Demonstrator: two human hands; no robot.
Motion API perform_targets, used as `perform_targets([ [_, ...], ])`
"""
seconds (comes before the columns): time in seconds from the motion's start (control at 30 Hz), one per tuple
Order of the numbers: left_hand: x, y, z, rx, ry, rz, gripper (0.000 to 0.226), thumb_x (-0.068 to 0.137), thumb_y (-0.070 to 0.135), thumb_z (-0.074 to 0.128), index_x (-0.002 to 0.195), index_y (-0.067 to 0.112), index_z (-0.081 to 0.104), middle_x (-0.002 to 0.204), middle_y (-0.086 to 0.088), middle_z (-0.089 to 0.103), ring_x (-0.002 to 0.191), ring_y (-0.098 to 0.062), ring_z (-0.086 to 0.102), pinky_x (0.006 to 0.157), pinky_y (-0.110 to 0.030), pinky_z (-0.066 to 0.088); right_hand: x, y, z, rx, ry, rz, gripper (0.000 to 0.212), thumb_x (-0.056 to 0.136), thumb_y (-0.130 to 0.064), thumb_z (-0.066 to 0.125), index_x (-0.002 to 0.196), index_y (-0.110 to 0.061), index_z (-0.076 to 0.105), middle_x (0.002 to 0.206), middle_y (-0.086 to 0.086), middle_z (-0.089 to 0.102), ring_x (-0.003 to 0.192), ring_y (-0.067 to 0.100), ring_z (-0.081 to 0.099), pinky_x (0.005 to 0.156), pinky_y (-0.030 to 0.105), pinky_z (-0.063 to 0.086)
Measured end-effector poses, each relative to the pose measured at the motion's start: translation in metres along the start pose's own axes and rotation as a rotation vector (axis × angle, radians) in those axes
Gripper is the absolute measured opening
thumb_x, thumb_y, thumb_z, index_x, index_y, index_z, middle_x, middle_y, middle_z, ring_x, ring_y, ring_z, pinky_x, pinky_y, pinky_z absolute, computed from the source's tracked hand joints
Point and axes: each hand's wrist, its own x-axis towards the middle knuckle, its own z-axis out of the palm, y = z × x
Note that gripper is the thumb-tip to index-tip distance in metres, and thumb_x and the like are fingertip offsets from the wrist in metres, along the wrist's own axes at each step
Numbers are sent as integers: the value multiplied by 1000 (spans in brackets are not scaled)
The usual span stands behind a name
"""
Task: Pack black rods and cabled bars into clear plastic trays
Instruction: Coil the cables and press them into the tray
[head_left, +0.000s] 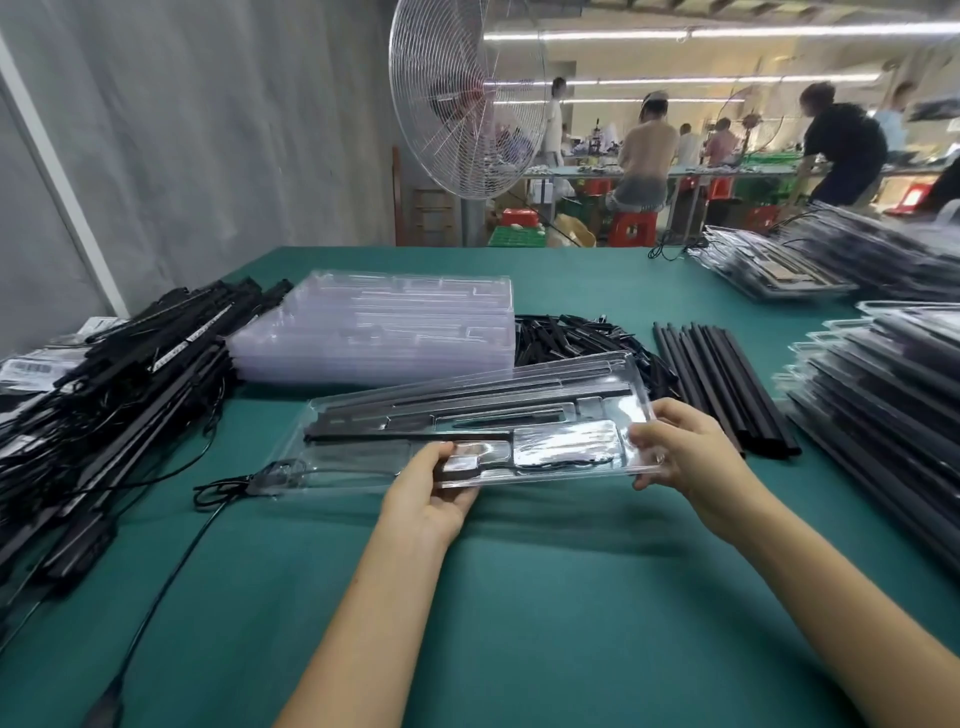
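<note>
Currently the clear tray is held between both my hands at a slant across the view, just above the green table. My left hand pinches the near long edge, thumb on top and fingers curled beneath. My right hand grips the right end, fingers folded over the rim and thumb under the corner. Long dark pieces lie in the tray's upper slots, and a black bar runs along the middle channel. A thin cable trails out of the tray's left end and rests in a small bundle on the cloth.

Just behind the tray stands a stack of empty trays, square to the table. To its right is a heap of small black parts, partly hidden by the lifted tray. Right of that heap, loose black rods lie side by side, close to my right hand but not touching it. Along the left edge, cabled bars are piled deep, their wires spilling toward me. On the right edge, filled trays are stacked, with a second filled stack farther back. Beyond the table stands a wire-caged fan, and people are at benches, blurred.
</note>
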Motion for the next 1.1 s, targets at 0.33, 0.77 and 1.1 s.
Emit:
perform_targets([
  [0.33,0,2,0,36,27,-17,13,90,1,56,77,4,55,52,-9,64,56,-22,63,41,-32,52,0,-1,0,7,1,-7,17,85,3,57,73,-9,54,71,7,50,57,16,47,44,27,49],
  [0.77,-1,5,-1,35,-60,-21,19,91,-4,50,73,1,53,61,-13,65,51,-23,65,41,-32,52,0,-3,-2,17,-7,-10,19,85,4,56,72,-10,53,64,2,55,47,13,51,42,27,49],
  [1.1,6,5,-2,16,-31,-10,13,90,-6,51,78,-2,54,73,-17,63,39,-20,62,32,-29,48,-2,-4,-1,32,5,7,24,85,4,56,68,-12,50,64,3,55,52,15,50,42,28,49],
])
